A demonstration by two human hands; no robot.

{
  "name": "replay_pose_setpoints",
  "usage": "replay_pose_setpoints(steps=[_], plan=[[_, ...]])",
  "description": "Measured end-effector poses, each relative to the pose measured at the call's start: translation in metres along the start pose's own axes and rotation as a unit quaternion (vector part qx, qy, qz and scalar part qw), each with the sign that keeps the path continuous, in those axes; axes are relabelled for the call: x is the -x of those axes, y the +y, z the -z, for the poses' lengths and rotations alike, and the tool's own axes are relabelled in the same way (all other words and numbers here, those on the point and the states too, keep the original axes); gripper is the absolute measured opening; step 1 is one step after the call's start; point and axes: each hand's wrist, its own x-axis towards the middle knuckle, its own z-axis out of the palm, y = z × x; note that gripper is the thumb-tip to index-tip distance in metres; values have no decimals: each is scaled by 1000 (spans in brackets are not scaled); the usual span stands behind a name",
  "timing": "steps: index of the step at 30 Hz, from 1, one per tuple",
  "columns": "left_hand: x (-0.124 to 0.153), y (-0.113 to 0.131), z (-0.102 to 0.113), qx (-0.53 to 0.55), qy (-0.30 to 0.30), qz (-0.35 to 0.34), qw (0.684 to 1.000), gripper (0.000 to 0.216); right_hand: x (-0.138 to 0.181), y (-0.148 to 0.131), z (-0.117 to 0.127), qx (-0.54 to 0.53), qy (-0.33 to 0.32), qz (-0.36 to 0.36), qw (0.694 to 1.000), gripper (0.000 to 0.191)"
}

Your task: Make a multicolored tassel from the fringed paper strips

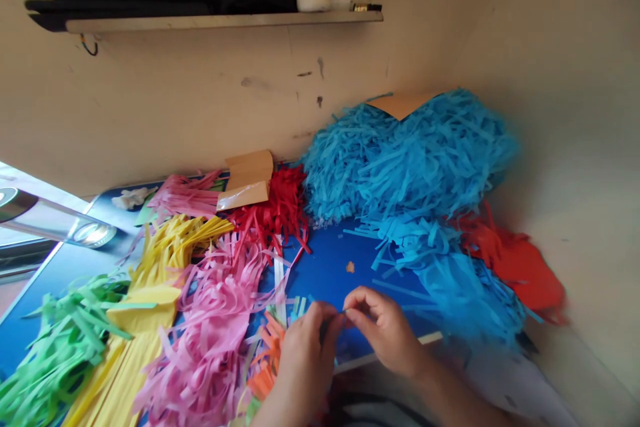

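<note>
My left hand (313, 347) and my right hand (385, 330) meet over the front edge of the blue table. Thumb and fingers of each are pinched together, the tips almost touching. Something small and dark may lie between the fingertips, but it is too small to name. Orange paper strips (267, 353) lie just left of my left hand, partly hidden by it. Beyond them spreads a heap of pink fringed paper (220, 320). Blue fringed paper (440, 267) lies to the right of my right hand.
A big pile of blue shredded paper (410, 160) stands against the wall. Red fringed paper (520, 267) hangs at the right. Yellow (145, 347) and green paper fringes (65, 340) cover the left side, near a clear bottle (65, 223). Above runs a wall shelf (225, 21).
</note>
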Motion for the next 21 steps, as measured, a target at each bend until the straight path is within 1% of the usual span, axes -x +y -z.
replay_pose_setpoints(steps=[3,5,7,9,11,14,16,19,21], plan=[[-2,2,5,30,0,-38,999,11,1,-1,-1,-8,-2,-3,1000,10],[-3,2,8,41,6,-51,998,12,0,0,-1,-7,-13,-7,1000,6],[-3,1,9,43,10,-49,998,12,0,0,0,3,-17,-1,1000,4],[-1,-1,8,35,24,-37,998,5,-1,-1,0,14,-4,11,1000,5],[0,-3,8,25,39,-32,998,4,-1,-3,1,20,8,21,1000,7],[1,-5,10,27,41,-45,998,4,-1,-6,2,24,2,21,1000,5],[1,-5,12,34,39,-57,997,8,-1,-6,2,9,-8,9,1000,4],[1,-4,14,33,43,-64,997,8,0,-4,3,-56,-27,-24,998,10],[1,-4,15,23,38,-69,997,5,2,-3,4,-62,-28,-31,997,9]])
